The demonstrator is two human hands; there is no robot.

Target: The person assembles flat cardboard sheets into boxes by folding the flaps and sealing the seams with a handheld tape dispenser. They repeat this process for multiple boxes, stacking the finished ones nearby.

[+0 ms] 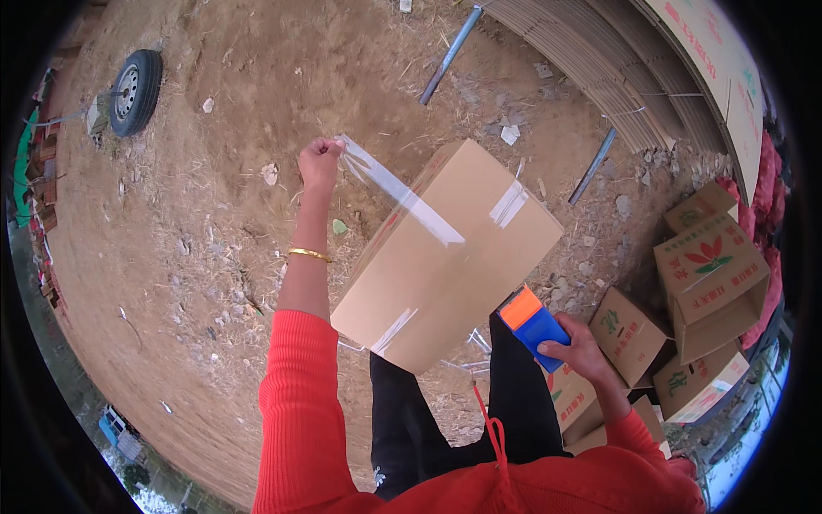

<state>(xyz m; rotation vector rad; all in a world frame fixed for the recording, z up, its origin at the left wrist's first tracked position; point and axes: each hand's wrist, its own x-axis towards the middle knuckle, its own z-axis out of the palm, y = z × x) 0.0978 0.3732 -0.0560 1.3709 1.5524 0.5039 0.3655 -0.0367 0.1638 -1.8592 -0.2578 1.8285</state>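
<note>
A cardboard box [449, 261] rests at my knees, tilted, with its plain brown face up. Short strips of clear tape [509, 201] lie across two of its edges. My left hand [322, 163] is closed in a pinch on the free end of a longer tape strip [398, 190]. That strip stretches taut from my fingers to the box, where its other end is stuck on the upper face. Beside the box's right edge, my right hand [575, 347] grips a blue and orange tape dispenser [533, 324], apart from the strip.
Several open printed cartons [706, 265] are piled at the right. Behind them, flattened cardboard sheets [591, 60] stand stacked over metal bars [591, 167]. A wheel [137, 92] is at the far left. Bare dirt ground [205, 223] with litter surrounds my legs.
</note>
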